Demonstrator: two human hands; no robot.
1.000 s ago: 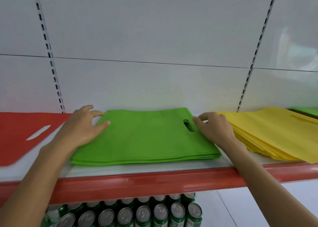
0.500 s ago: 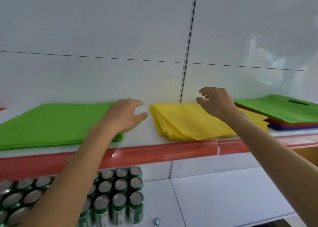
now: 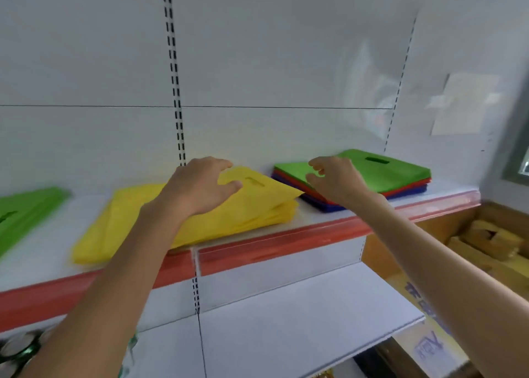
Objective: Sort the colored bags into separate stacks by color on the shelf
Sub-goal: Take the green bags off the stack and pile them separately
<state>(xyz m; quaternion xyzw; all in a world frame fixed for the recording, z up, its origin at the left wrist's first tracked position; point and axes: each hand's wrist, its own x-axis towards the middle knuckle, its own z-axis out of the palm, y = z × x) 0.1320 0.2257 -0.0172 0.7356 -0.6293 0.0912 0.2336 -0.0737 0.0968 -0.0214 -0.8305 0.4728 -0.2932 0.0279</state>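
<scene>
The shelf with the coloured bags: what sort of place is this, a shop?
Probably a shop or its stockroom. The shelf has a red front edge and a white back panel with slotted uprights. Blurred cans sit on the level below, and cardboard boxes stand at the right.

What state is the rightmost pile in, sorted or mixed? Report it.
Mixed: the rightmost pile shows green bags on top, red beneath, blue at the bottom.
</scene>
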